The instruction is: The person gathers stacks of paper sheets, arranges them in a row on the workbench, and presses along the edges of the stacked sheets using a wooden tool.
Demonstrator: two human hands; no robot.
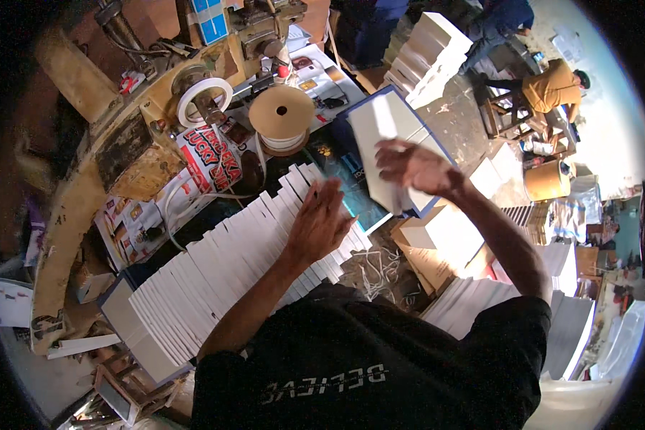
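Observation:
A long row of white paper blocks (215,261), standing on edge side by side, runs across the bench in front of me. My left hand (321,228) is over the far right part of this row, its fingers stretched and somewhat smeared; I cannot tell whether it touches the paper. Farther right, my right hand (414,168) hovers over a pale board with a blue border (383,136), fingers apart and blurred by motion. Nothing shows in either hand. Between the row and the board lies a dark teal printed sheet (355,186).
Beyond the row stands a spool of white tape (282,118). A cream machine (147,129) with a white roll (205,100) arches over the left side. Paper stacks (430,57) rise at the back; more paper (473,308) lies right. A person (550,87) sits at far right.

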